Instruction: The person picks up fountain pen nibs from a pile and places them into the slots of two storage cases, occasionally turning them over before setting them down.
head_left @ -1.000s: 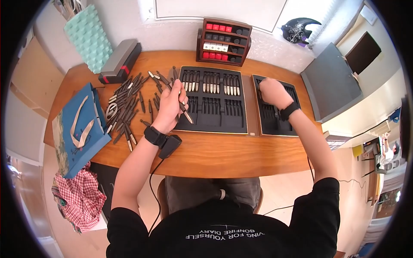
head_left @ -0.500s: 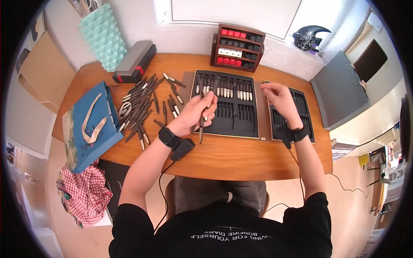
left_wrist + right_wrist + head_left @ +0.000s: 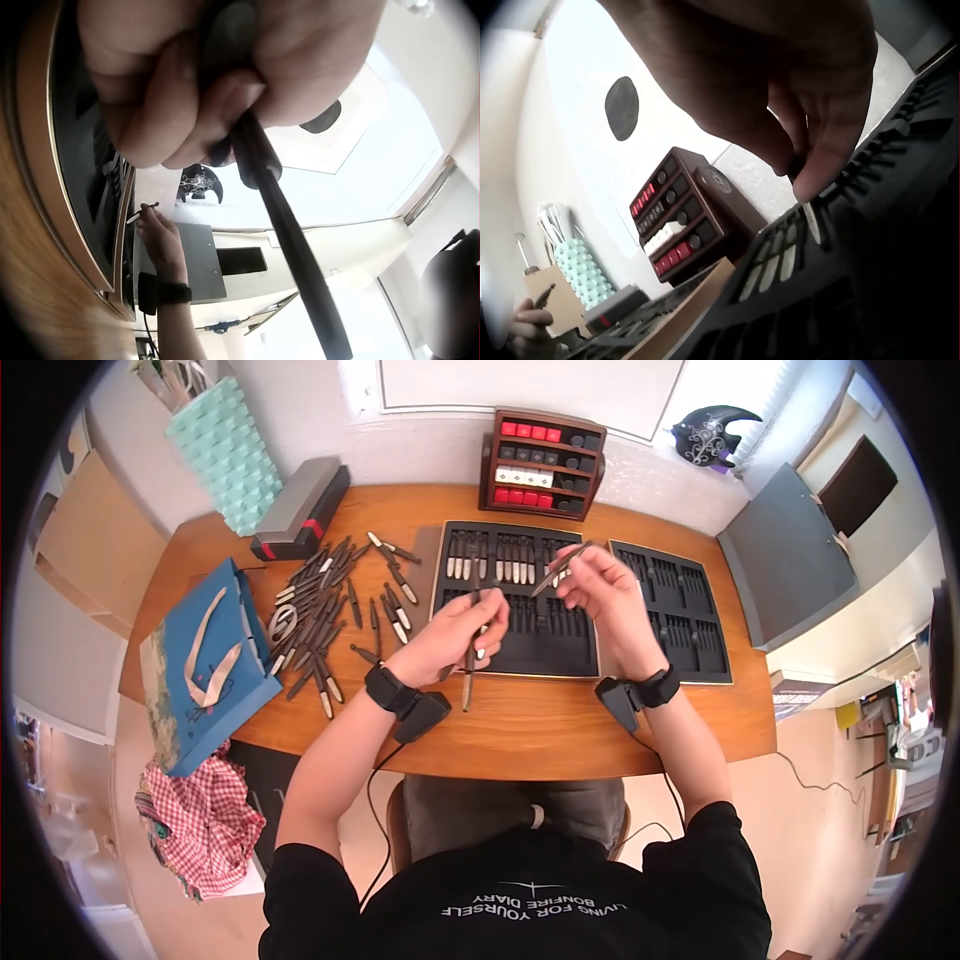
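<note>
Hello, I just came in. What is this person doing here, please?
A person works at a wooden table with two bare hands. The right hand pinches a slim silver-tipped dark piece above a black slotted tray. The left hand grips at least one long, thin dark rod. Similar pieces stand in part of the tray's upper row, and many more lie loose in a pile beside a blue bag.

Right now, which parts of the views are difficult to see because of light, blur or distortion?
Head view: the table edge bends, corners are black, glare beside the fish ornament; left wrist view: the close left hand looks soft, background washed out; right wrist view: the right hand is shadowed, the tray nearly black at lower right.
</note>
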`<move>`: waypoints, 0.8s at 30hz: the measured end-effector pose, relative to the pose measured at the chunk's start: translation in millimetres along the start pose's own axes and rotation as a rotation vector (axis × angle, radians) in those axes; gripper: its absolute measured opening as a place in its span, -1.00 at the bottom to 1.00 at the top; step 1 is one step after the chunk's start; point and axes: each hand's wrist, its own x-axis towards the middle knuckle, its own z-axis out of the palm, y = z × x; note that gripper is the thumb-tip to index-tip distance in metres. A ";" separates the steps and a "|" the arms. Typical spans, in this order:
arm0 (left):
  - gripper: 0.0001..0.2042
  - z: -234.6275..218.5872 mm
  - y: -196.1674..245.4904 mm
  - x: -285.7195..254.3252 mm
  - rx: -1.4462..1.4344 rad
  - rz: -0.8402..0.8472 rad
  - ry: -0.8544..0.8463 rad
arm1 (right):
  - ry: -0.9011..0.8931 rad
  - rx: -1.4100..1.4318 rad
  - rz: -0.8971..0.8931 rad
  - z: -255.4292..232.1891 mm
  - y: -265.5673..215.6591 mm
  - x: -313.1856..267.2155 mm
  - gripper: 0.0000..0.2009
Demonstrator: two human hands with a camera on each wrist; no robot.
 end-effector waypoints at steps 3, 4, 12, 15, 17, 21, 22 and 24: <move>-0.70 -0.3 1.6 -0.3 0.003 -0.012 0.035 | 0.126 -0.216 -0.042 -56.5 -17.3 12.7 -0.83; -0.70 -1.0 0.6 0.8 -0.010 0.001 0.033 | 0.173 -0.336 -0.047 -77.4 -23.6 17.9 -0.83; -0.70 -1.4 1.0 0.8 0.028 0.001 0.014 | 0.294 -0.819 0.201 -169.1 -12.8 39.6 -0.78; -0.70 -0.9 2.2 0.0 0.042 -0.001 0.032 | 0.247 -0.925 0.210 -164.4 0.0 39.8 -0.77; -0.70 -3.1 1.9 0.7 0.043 0.000 0.021 | 0.278 -0.976 0.183 -159.0 3.4 38.6 -0.79; -0.71 -4.0 0.8 1.8 0.035 -0.003 0.023 | 0.268 -1.151 0.196 -155.3 4.2 40.5 -0.83; -0.71 -5.0 0.0 2.0 0.029 0.000 0.018 | 0.266 -1.150 0.198 -152.9 3.5 40.1 -0.83; -0.71 -5.3 -1.3 1.0 0.020 0.000 0.015 | 0.263 -1.480 0.065 -147.3 -0.3 35.9 -0.83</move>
